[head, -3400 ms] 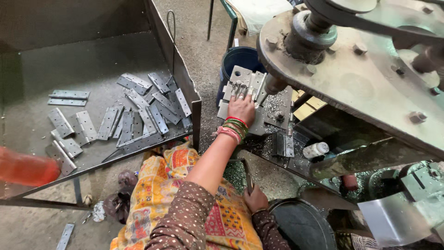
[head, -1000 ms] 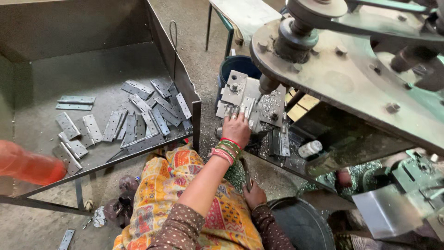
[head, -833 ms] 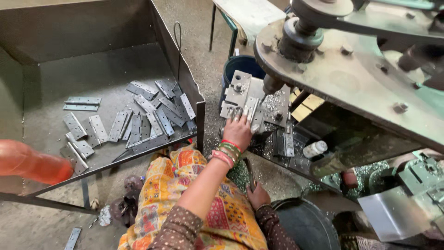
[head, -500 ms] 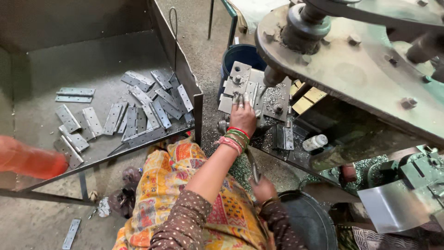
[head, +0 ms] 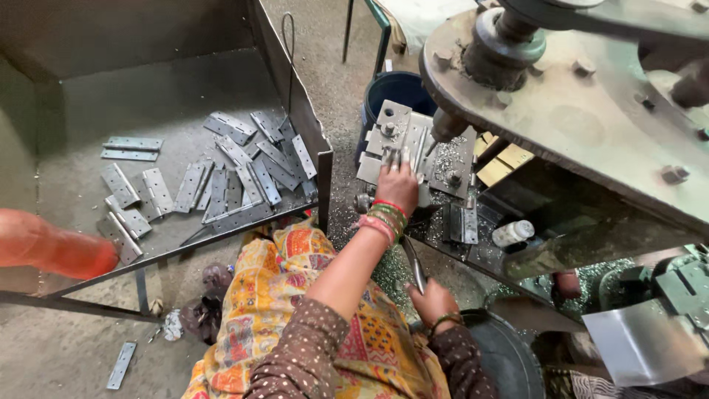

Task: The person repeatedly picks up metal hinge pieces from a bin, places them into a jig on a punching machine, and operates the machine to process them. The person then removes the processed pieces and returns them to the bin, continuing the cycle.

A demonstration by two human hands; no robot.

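My left hand (head: 397,191), with red and green bangles at the wrist, reaches forward onto the grey steel fixture block (head: 384,125) under the machine's spindle (head: 447,125). Its fingertips press a small hinge leaf (head: 399,157) on the block. My right hand (head: 432,301) rests low near my lap, closed around a thin metal rod (head: 412,260) that points up toward the machine. Metal chips cover the fixture bed (head: 461,159). A finished hinge (head: 462,222) lies on the machine table just right of my left wrist.
A steel tray (head: 322,144) at the left holds several loose hinges (head: 244,177). A blue bucket (head: 395,90) stands behind the fixture. The large machine wheel (head: 583,111) overhangs the right side. A white bottle (head: 512,233), a blurred orange object (head: 52,250) and a stray hinge (head: 121,365) on the floor.
My left hand drew back a little from the fixture, then moved forward onto it again. My right hand stays low by my lap.
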